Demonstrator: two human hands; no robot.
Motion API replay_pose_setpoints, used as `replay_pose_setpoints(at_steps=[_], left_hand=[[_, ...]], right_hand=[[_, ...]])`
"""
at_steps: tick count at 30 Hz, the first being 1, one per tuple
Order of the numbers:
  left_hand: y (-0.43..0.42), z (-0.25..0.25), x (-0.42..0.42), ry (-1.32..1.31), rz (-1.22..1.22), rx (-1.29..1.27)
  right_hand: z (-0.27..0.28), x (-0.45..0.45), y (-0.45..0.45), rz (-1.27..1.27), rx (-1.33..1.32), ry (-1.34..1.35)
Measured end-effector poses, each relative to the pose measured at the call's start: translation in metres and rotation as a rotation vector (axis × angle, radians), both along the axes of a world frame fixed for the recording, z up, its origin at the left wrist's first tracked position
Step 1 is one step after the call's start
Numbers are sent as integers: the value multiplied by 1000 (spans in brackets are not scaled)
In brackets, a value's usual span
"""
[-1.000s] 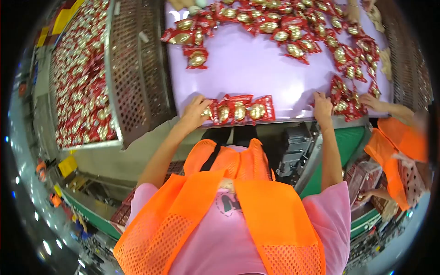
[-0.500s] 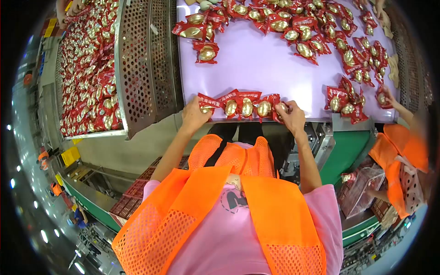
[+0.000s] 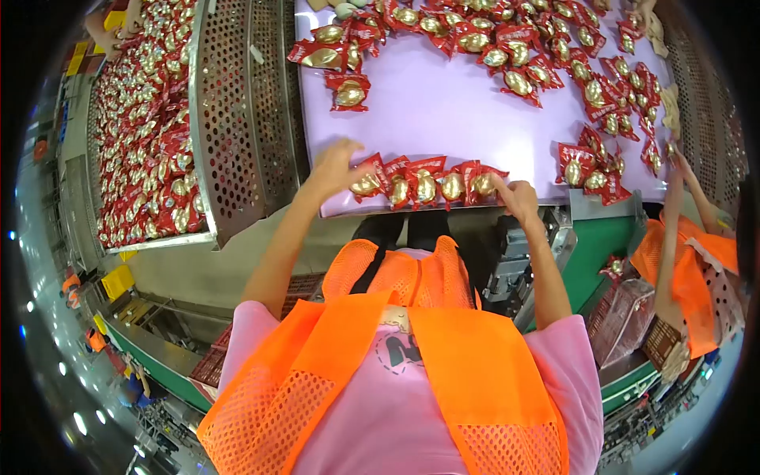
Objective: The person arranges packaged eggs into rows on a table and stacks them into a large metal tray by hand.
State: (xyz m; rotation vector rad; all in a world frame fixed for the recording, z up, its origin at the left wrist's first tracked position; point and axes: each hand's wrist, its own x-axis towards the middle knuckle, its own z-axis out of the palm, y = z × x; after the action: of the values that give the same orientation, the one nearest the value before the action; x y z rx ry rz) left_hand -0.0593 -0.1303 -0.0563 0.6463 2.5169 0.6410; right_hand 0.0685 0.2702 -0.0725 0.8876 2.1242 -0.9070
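Note:
Several red packets with gold, egg-shaped contents [image 3: 425,185] lie side by side in a row along the near edge of the pale purple table [image 3: 443,127]. My left hand [image 3: 336,168] is at the row's left end, its fingers apart beside the leftmost packet [image 3: 367,180]. At the other end, my right hand [image 3: 516,196] has its thumb and fingers closed on the edge of the rightmost packet [image 3: 483,184]. A single packet [image 3: 348,92] lies farther back on the left, and many more [image 3: 518,47] are spread across the back and right.
On the left, a perforated metal wall [image 3: 237,119] borders a bin full of packets [image 3: 150,142]. A co-worker's arm [image 3: 673,214] reaches in at the right, over a green conveyor [image 3: 590,261]. Other people's hands [image 3: 115,32] show at the top left.
My right hand came left from the loose packets at the right to the row's end, where another packet now lies. My left hand has opened off the leftmost packet.

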Motion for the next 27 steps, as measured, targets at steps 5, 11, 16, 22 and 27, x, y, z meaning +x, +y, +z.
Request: replay_pose_setpoints(at_steps=[5,11,16,22,27], left_hand=[[34,-15,-90,406,-50,-39],[10,-30,-70,333,-37,-117],[-31,3,23,301,-8,-50],[-36,16,44,154,-57,11],[-46,8,44,145,-4,72]], right_hand=[[37,-6,-21,559,251,723],[6,0,-13,627,3,662],[0,17,-39,330,15,611],[25,5,-58,613,333,790],[42,-24,-167,667,-46,1107]])
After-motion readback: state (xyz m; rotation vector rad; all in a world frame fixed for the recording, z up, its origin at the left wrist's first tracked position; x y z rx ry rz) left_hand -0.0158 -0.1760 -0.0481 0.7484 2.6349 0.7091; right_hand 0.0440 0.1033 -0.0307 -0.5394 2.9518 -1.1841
